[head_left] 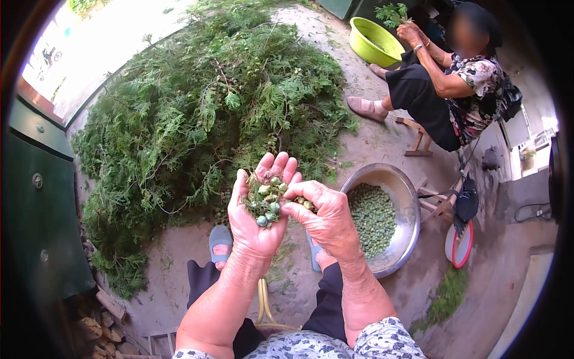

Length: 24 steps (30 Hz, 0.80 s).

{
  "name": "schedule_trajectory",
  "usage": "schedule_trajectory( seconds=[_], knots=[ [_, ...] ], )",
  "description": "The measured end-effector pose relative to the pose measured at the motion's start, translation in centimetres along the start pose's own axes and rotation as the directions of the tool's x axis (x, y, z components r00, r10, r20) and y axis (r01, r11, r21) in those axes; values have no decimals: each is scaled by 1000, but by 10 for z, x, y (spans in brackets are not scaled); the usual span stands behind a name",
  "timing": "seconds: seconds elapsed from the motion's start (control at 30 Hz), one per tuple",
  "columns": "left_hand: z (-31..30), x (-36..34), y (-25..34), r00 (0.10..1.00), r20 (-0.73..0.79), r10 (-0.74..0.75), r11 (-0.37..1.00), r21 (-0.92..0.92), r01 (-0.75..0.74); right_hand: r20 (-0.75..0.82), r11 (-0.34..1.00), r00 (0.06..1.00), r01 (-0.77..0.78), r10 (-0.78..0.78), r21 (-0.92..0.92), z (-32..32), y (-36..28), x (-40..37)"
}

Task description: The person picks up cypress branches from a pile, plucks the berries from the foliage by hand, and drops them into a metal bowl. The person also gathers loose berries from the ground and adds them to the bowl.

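My left hand (254, 233) is turned palm up in front of me, fingers extended, cradling a small heap of round green cones (265, 190) mixed with bits of leafy sprig. Thumb and forefinger of my right hand (329, 215) pinch at the near right side of that heap. A few more cones (307, 204) show in the curl of the right hand's fingers. Just right of it, a metal basin (411, 203) on the ground holds many loose green cones (371, 218).
A big pile of cut evergreen branches (203, 113) lies ahead and left. At the upper right a seated person (442, 84) holds a sprig (391, 14) near a yellow-green basin (357, 45). Firewood (89, 328) lies lower left; a red-rimmed round item (459, 244) stands right.
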<state>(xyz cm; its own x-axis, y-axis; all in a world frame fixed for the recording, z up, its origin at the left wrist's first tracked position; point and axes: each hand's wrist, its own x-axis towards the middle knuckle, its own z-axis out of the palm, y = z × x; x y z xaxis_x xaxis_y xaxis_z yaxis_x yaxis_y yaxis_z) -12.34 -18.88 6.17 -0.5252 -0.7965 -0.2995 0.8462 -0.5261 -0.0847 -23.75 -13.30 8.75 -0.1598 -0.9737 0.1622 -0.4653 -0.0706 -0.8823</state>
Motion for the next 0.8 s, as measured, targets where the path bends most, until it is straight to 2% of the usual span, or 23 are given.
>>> schedule_trajectory(
  seconds=[0.07, 0.1, 0.13, 0.17, 0.2, 0.23, 0.3, 0.33, 0.37, 0.4, 0.43, 0.47, 0.5, 0.53, 0.63, 0.67, 0.77, 0.8],
  knots=[
    [2, 1, 1, 1000, 13, 4, 1000, -10, -4, 13, 953, 981, -192, 195, 236, 3, 3, 0],
    [3, 0, 2, 1000, 28, 4, 1000, -24, -4, 89, 855, 946, -321, 312, 408, -2, -5, 1],
    [4, 0, 3, 999, 34, -5, 999, -51, 7, 168, 668, 921, -372, 351, 644, -8, -2, 1],
    [4, 0, 3, 999, 36, -2, 999, -51, 4, 255, 420, 896, -402, 363, 814, -11, 3, 1],
    [4, 0, 3, 999, 32, -8, 999, -47, 9, 216, 260, 923, -304, 319, 917, -10, 5, 4],
    [4, 0, 3, 1000, 27, -13, 999, -43, 14, 217, 261, 923, -304, 317, 916, -9, 7, 5],
    [4, 0, 3, 999, 21, -31, 999, -44, 31, 206, 38, 907, -236, 368, 971, -8, 10, 6],
    [5, -1, 2, 999, 10, -31, 999, -27, 32, 217, 26, 921, -237, 325, 971, -6, 21, 4],
    [5, -2, 0, 999, 0, -34, 999, -11, 34, 212, 29, 921, -234, 326, 972, -7, 14, 3],
    [2, -3, 1, 999, 3, -41, 999, -11, 41, 137, 419, 904, -317, 406, 851, -7, 0, 3],
    [-2, -3, 3, 998, 32, -53, 999, -3, 53, 26, 726, 893, -382, 449, 572, -5, -9, 5],
    [-3, -2, 3, 994, 71, -80, 997, 3, 80, -151, 912, 954, -191, 260, 363, 5, -4, 4],
    [0, -2, 0, 997, 29, -66, 997, 32, 65, -255, 997, 967, 28, -10, 68, 10, 5, 5],
    [-1, -1, -2, 998, 9, -60, 998, 28, 60, -205, 999, 979, -22, 14, -37, 7, -2, 4],
    [-6, -1, -1, 998, 5, -66, 998, 21, 66, -104, 999, 994, -46, 44, -19, 5, 5, 3],
    [-7, 0, -1, 998, 12, -61, 998, 29, 60, -116, 999, 992, -43, 40, -22, 5, 5, 4],
    [-5, -1, -3, 999, -16, -45, 998, 48, 46, -92, 999, 995, -46, 48, 23, 3, 9, 2],
    [-3, 0, -3, 998, -32, -48, 998, 31, 49, -117, 990, 991, -53, 68, 129, 2, 12, 3]
  ],
)
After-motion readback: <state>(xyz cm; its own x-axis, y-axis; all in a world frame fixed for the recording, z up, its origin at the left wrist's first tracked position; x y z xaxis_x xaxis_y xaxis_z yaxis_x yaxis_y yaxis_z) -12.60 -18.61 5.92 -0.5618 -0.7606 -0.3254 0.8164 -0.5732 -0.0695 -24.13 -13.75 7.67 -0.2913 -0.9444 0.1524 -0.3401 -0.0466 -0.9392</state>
